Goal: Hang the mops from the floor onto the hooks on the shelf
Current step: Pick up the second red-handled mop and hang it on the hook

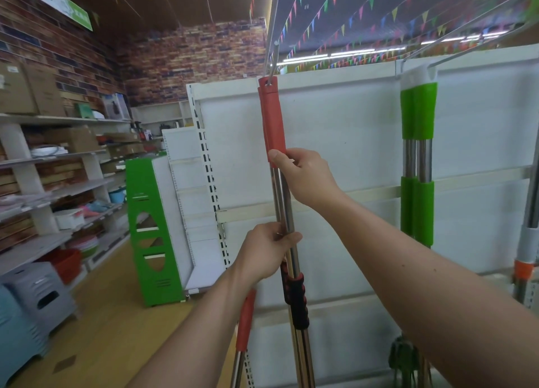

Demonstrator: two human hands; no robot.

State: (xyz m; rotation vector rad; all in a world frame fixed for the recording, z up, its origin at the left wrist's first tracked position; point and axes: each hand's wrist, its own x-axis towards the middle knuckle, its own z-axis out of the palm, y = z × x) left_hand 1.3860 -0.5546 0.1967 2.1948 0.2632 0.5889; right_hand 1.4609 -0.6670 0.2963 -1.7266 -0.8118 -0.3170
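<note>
1. Hanging is the step in hand: the red-handled mop (274,125) stands upright at frame centre, with the top of its red grip right at the metal hook (273,66) that reaches out from the white shelf panel (335,125).
2. Right hand (303,177) is closed around the pole at the lower edge of the red grip, thumb laid across the front.
3. Left hand (268,250) is closed around the steel shaft lower down, just above the black-and-red collar (296,300).
4. Two red grips seem to sit side by side at the hook, and two steel shafts run down together. A second red mop may hang there. I cannot tell whether the held mop's end is over the hook.
5. Another pole with a red sleeve (246,320) leans at lower centre, under the left wrist; its head is out of view.
6. Green-handled mops (418,154) hang at the right of the frame, apparently done.
7. Next move, as I judge it, calls for seating the grip's end fully on the hook, letting the weight settle, and loosening both hands only once it holds.
</note>
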